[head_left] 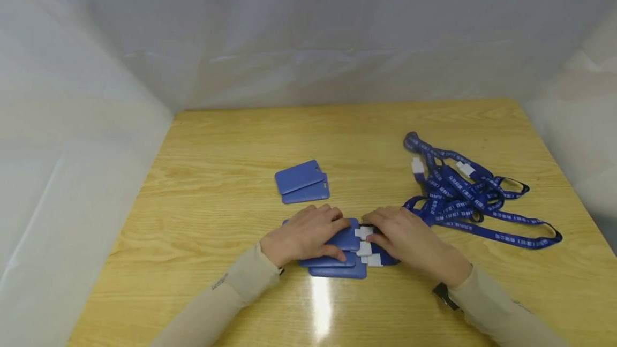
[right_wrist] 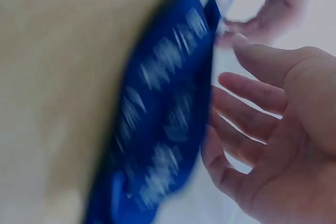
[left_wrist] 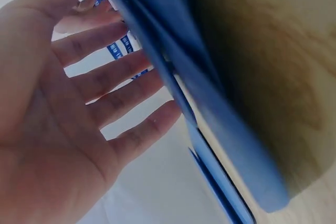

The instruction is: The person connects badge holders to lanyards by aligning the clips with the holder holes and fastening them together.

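Several blue card holders [head_left: 337, 272] lie overlapped near the table's front. On top of them rests my left hand [head_left: 308, 232]; in the left wrist view its fairly straight fingers touch the edges of the holders [left_wrist: 210, 114]. White clips [head_left: 365, 249] are at the holders' right ends, with blue lanyard strap [head_left: 385, 256] beside them. My right hand [head_left: 409, 237] lies over this strap, thumb and fingertips touching around the clips. Blurred in the right wrist view, the printed lanyard [right_wrist: 157, 114] runs along relaxed, spread fingers. The palm partly hides the strap from above.
Two more blue card holders [head_left: 301, 178] overlap farther back on the wooden table [head_left: 217, 175]. A tangled pile of printed blue lanyards [head_left: 458, 191] with white clips spreads at the right. Pale sheeting [head_left: 337, 31] stands behind the table and at both sides.
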The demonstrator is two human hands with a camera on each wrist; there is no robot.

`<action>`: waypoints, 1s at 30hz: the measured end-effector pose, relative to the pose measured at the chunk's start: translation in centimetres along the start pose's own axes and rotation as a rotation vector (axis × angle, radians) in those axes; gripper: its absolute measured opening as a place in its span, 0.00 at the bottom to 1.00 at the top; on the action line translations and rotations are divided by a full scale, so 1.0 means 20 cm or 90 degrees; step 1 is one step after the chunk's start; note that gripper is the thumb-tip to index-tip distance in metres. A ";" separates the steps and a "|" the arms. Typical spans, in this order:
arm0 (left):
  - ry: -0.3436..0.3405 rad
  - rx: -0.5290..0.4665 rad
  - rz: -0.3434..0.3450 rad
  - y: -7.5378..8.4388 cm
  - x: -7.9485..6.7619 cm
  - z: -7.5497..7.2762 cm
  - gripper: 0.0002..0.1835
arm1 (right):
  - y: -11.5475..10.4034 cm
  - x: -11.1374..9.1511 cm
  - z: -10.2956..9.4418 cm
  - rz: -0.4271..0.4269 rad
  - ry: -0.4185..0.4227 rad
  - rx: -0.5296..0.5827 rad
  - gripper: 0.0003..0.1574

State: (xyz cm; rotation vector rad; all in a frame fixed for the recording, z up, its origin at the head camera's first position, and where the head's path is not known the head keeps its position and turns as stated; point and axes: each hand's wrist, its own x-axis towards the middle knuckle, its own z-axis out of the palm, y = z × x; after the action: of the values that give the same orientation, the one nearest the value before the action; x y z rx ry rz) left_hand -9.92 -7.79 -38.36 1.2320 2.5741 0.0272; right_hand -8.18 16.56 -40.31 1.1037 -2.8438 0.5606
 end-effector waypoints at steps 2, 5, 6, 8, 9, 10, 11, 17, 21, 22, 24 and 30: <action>0.000 -0.001 -0.005 -0.01 0.00 -0.02 0.40 | 0.03 0.01 -0.04 0.026 0.022 0.005 0.22; 0.009 -0.011 -0.017 -0.03 0.00 -0.05 0.40 | 0.10 0.03 -0.13 0.069 0.058 0.018 0.22; 0.016 -0.015 -0.022 -0.04 0.00 -0.07 0.40 | 0.12 0.04 -0.16 0.088 0.062 0.025 0.22; 0.031 -0.019 -0.034 -0.06 0.00 -0.10 0.39 | 0.18 0.06 -0.22 0.129 0.064 0.040 0.22; 0.040 -0.018 -0.040 -0.08 0.00 -0.11 0.38 | 0.21 0.07 -0.24 0.151 0.063 0.047 0.22; 0.051 -0.015 -0.045 -0.09 0.00 -0.13 0.37 | 0.24 0.08 -0.25 0.168 0.067 0.047 0.22; 0.068 -0.012 -0.050 -0.11 -0.01 -0.15 0.36 | 0.27 0.09 -0.26 0.191 0.063 0.054 0.22; 0.140 -0.012 -0.112 -0.27 0.00 -0.22 0.31 | 0.47 0.17 -0.24 0.274 0.043 0.060 0.22; 0.112 -0.030 -0.181 -0.39 0.03 -0.24 0.32 | 0.57 0.20 -0.19 0.308 0.025 0.054 0.19; 0.100 -0.036 -0.199 -0.41 0.04 -0.23 0.33 | 0.59 0.20 -0.18 0.318 0.018 0.058 0.18; 0.074 -0.050 -0.232 -0.46 0.06 -0.22 0.34 | 0.62 0.21 -0.16 0.338 0.000 0.063 0.20; 0.053 -0.095 -0.278 -0.54 0.11 -0.14 0.38 | 0.66 0.22 -0.11 0.374 -0.062 0.029 0.22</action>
State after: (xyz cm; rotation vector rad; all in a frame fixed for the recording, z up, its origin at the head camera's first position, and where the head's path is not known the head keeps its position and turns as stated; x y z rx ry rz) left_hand -20.24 -12.75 -37.64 0.6125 2.7956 0.1786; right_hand -20.40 23.43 -41.59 0.2786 -3.2447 0.6054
